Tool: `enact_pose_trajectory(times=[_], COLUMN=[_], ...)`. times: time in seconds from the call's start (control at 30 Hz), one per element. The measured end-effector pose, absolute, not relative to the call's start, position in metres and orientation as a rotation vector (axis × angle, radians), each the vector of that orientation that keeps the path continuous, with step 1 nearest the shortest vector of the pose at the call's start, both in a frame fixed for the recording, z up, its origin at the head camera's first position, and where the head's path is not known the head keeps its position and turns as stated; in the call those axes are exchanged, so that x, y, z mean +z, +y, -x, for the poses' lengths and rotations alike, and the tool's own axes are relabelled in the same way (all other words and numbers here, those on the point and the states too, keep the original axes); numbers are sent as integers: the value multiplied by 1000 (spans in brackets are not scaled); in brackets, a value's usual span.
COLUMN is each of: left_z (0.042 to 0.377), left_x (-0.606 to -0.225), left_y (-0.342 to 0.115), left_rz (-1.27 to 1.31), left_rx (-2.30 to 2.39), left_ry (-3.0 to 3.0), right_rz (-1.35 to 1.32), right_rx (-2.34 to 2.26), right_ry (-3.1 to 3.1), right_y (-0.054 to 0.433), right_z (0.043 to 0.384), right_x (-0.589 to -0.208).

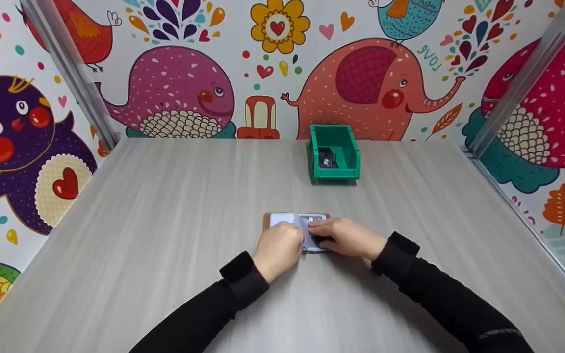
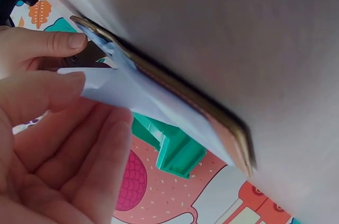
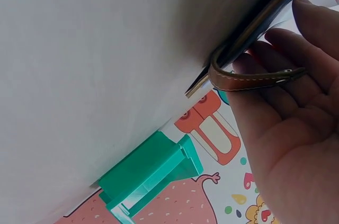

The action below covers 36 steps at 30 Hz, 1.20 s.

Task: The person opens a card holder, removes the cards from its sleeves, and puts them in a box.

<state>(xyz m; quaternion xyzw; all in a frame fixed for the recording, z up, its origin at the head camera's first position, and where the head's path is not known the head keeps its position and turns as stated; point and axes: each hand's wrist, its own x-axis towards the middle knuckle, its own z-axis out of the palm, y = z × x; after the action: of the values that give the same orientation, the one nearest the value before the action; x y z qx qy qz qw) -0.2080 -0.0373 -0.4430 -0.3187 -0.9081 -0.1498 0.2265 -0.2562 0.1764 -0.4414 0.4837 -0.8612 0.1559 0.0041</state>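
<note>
A small brown card holder (image 1: 266,221) lies opened out on the table, with clear plastic sleeves (image 2: 153,99) inside. My left hand (image 1: 280,242) pinches the edge of one sleeve between thumb and fingers, lifting it off the holder. On the right-hand side of the holder, fingertips of my right hand (image 1: 353,238) touch the inner page, where something dark (image 2: 94,54) shows under them. The right wrist view has a stitched brown strap (image 3: 243,82) sticking out from the holder, in front of the right fingers.
Behind the holder, toward the back wall, stands a green open-front bin (image 1: 348,174). Inside it lies a black flat item (image 1: 328,161) with white print. Printed panels with cartoon animals (image 1: 179,93) rise at the back and sides of the pale table (image 1: 189,196).
</note>
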Motion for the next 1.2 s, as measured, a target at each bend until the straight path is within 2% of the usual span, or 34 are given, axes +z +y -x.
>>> enact_pose_trajectory(times=[0.43, 1.2], left_z=[207, 207], left_x=[-445, -445], left_y=[-37, -34], left_rz=[879, 771], left_rx=[-425, -582], left_ry=[-2465, -2559], right_rz=[-1480, -1223], right_rx=[562, 561], right_ry=[-2725, -2694], right_y=[181, 187], right_z=[257, 259], right_x=[-441, -431])
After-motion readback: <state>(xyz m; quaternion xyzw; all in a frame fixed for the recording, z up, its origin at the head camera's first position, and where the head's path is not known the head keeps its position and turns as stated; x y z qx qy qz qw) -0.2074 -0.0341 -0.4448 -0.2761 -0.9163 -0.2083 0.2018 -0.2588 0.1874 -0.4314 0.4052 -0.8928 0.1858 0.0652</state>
